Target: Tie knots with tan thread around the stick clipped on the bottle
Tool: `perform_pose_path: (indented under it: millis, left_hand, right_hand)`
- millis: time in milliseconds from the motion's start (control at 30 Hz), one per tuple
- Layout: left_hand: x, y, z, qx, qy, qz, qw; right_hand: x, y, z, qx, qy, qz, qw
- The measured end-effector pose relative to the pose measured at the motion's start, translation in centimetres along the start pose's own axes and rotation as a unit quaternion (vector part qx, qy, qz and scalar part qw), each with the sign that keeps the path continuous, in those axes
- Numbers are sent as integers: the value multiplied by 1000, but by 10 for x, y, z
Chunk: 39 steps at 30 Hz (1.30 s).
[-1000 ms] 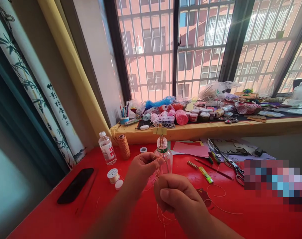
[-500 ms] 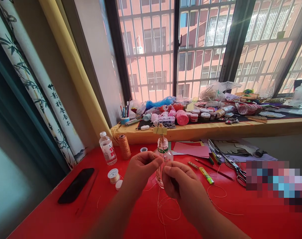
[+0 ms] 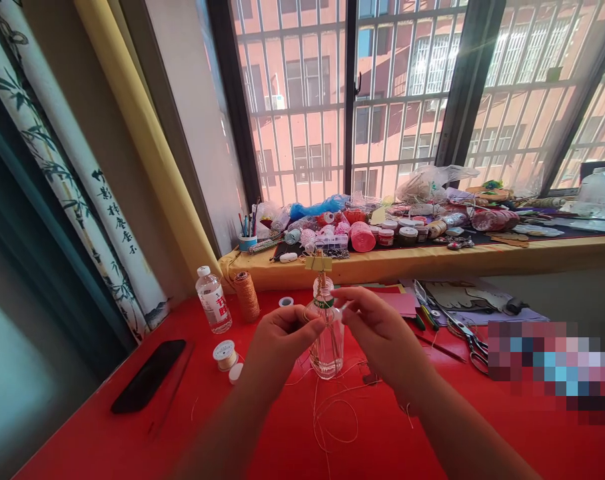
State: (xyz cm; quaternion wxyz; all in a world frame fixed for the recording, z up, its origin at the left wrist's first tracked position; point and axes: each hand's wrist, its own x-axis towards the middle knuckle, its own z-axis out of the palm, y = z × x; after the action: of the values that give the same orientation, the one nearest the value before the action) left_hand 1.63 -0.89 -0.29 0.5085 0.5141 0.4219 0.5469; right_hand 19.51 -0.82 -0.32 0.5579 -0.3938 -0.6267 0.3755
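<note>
A clear glass bottle (image 3: 327,350) with a green band round its neck stands on the red table, with thin sticks and a yellowish clip (image 3: 318,264) at its top. My left hand (image 3: 287,337) is pinched in front of the bottle's left side, on thin thread. My right hand (image 3: 375,327) is at the bottle's right side, thumb and forefinger near each other at neck height; whether thread lies between them is too small to tell. Thin thread (image 3: 350,417) hangs below the hands and loops on the table.
Left of the hands are a labelled bottle (image 3: 215,305), an orange thread cone (image 3: 246,297), a white spool (image 3: 225,355) and a black phone (image 3: 149,377). Scissors (image 3: 465,333) and papers lie at the right. Craft supplies crowd the window sill (image 3: 407,259).
My right hand has moved right and up, away from my left hand, and its fingers have spread somewhat. More of the glass bottle shows between the hands. The view has shifted slightly.
</note>
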Motion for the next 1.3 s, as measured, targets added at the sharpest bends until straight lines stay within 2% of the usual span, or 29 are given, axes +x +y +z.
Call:
perform_pose_path:
  millis: [67, 167, 267, 433, 500, 567, 667, 767, 1000, 1133, 1300]
  left_hand:
    - [0, 0, 0, -10, 3, -4, 1000]
    - [-2, 1, 3, -36, 22, 0, 999]
    - [-3, 2, 5, -44, 42, 7, 998]
    - [-5, 4, 6, -33, 37, 3, 999]
    - [-5, 4, 7, -38, 35, 0, 999]
    - [-6, 4, 7, -46, 35, 0, 998]
    - [-5, 3, 8, -47, 35, 1, 998]
    - [-5, 3, 8, -48, 36, -1, 998]
    - [-6, 4, 8, -55, 33, -5, 998]
    - [-6, 3, 10, -66, 32, -11, 997]
    - [-7, 2, 12, -67, 30, -11, 997]
  right_hand:
    - [0, 1, 3, -12, -49, -20, 999]
    - [-2, -1, 7, -11, -98, -8, 995]
    - [-2, 0, 8, -15, -88, 22, 996]
    - [0, 11, 6, 5, -80, 56, 995]
    - [-1, 14, 7, 42, -82, 48, 995]
    - [-3, 13, 8, 80, -116, 21, 990]
    - [-6, 8, 10, 70, -153, -6, 986]
    - [-7, 2, 13, 51, -123, 19, 991]
    - [-4, -4, 9, 129, -107, 93, 981]
    - [-2, -4, 8, 232, -90, 134, 959]
    - [3, 3, 16, 330, -60, 170, 927]
